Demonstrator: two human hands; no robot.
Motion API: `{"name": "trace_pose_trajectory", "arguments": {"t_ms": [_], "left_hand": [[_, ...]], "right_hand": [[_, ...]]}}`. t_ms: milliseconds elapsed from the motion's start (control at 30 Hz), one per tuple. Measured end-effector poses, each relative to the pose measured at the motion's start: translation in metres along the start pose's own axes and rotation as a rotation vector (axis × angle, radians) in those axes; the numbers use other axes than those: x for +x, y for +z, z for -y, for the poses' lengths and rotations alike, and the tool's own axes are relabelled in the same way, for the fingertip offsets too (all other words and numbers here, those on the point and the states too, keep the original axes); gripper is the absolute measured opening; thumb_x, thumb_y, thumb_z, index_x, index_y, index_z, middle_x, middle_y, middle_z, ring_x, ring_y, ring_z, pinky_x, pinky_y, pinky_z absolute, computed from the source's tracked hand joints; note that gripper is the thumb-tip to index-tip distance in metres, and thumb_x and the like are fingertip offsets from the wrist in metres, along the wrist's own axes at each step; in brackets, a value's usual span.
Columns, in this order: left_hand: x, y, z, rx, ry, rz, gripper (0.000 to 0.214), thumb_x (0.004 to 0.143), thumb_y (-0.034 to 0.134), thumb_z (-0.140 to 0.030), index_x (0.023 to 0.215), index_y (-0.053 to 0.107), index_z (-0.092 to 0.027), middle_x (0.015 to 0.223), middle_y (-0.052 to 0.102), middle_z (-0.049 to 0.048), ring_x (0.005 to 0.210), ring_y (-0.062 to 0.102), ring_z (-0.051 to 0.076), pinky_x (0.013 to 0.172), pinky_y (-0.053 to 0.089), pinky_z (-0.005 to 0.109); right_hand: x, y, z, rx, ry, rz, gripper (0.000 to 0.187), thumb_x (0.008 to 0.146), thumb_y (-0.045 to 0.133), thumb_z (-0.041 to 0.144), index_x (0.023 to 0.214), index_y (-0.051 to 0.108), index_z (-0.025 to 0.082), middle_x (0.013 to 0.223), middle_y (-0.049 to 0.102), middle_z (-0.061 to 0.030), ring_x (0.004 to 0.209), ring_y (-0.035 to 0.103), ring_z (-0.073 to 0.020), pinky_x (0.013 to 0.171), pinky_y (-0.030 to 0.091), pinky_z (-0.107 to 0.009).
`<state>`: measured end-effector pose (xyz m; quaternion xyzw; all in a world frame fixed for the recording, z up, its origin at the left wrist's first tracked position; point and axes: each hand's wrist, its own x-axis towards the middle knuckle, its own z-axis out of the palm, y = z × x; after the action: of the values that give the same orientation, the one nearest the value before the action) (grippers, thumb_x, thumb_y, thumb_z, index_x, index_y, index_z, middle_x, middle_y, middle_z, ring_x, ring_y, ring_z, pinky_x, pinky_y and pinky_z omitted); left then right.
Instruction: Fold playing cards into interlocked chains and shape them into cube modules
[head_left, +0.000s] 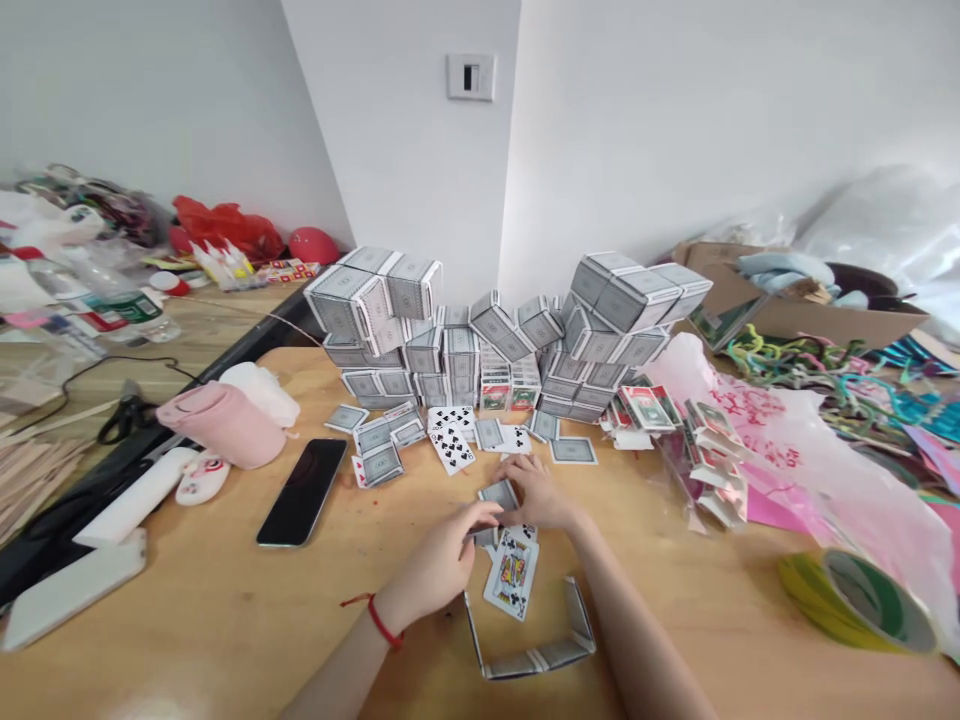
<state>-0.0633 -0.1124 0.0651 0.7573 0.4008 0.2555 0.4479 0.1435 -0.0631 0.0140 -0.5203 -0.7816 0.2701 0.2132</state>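
Observation:
Grey-backed playing cards (498, 494) lie between my two hands at the middle of the table. My left hand (442, 556), with a red cord on its wrist, has its fingers drawn together at their near left edge. Curled over their right side is my right hand (537, 494); its fingertips are partly hidden. Just below, a king of clubs (512, 574) lies face up. Nearer to me, a chain of folded cards (536, 661) stands on edge in an open U shape. Loose cards (452, 447) are scattered beyond my hands.
A stacked structure of folded-card blocks (442, 350) stands at the back, with tall left and right sides. A phone (303, 492) lies to the left, near a pink roll (222, 424). Card boxes (712, 460), plastic wrap and yellow-green tape (802, 590) sit right.

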Motion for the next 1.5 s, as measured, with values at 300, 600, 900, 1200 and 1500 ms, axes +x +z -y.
{"name": "trace_pose_trajectory", "arguments": {"t_ms": [300, 600, 900, 1200, 1500], "left_hand": [[0.018, -0.021, 0.039, 0.162, -0.136, -0.480, 0.036, 0.073, 0.041, -0.009, 0.101, 0.061, -0.021, 0.104, 0.065, 0.0057, 0.096, 0.061, 0.020, 0.085, 0.049, 0.035], [0.024, -0.012, 0.055, -0.244, -0.181, -0.522, 0.046, 0.068, 0.045, -0.008, 0.113, 0.053, -0.017, 0.112, 0.061, 0.0087, 0.108, 0.055, 0.019, 0.095, 0.042, 0.035], [0.024, -0.011, 0.061, -0.258, -0.290, -0.447, 0.032, 0.068, 0.048, -0.018, 0.094, 0.066, -0.017, 0.102, 0.066, 0.0052, 0.099, 0.058, 0.021, 0.090, 0.041, 0.034], [0.069, -0.008, 0.062, -0.258, -0.224, -0.377, 0.029, 0.067, 0.049, -0.022, 0.087, 0.070, -0.018, 0.091, 0.069, 0.0032, 0.092, 0.058, 0.020, 0.083, 0.042, 0.030], [0.072, -0.013, 0.067, -0.295, -0.168, -0.353, 0.031, 0.067, 0.048, -0.025, 0.088, 0.069, -0.017, 0.094, 0.068, 0.0033, 0.089, 0.058, 0.019, 0.080, 0.042, 0.028]], "right_hand": [[-0.008, -0.008, -0.020, 0.078, 0.173, -0.447, 0.058, 0.071, 0.059, 0.023, 0.126, 0.041, 0.024, 0.117, 0.044, -0.0100, 0.101, 0.049, -0.0234, 0.084, 0.041, -0.038], [-0.028, -0.008, 0.025, -0.044, 0.079, 0.242, 0.088, 0.039, 0.083, 0.029, 0.120, 0.048, 0.031, 0.116, 0.043, -0.0047, 0.113, 0.037, -0.0271, 0.092, 0.034, -0.037], [-0.014, -0.005, 0.001, -0.005, 0.164, 0.031, 0.064, 0.045, 0.077, 0.020, 0.104, 0.050, 0.019, 0.104, 0.049, -0.0069, 0.097, 0.049, -0.0234, 0.081, 0.041, -0.033], [-0.002, -0.009, -0.026, 0.247, 0.228, -0.444, 0.014, 0.070, 0.057, 0.032, 0.067, 0.057, 0.019, 0.072, 0.056, -0.0022, 0.070, 0.056, -0.0179, 0.064, 0.045, -0.029], [-0.010, 0.021, -0.014, 0.867, 0.263, -0.330, 0.029, 0.077, 0.049, 0.049, 0.082, 0.039, 0.023, 0.061, 0.063, 0.0014, 0.037, 0.052, -0.0112, 0.039, 0.042, -0.023]]}}
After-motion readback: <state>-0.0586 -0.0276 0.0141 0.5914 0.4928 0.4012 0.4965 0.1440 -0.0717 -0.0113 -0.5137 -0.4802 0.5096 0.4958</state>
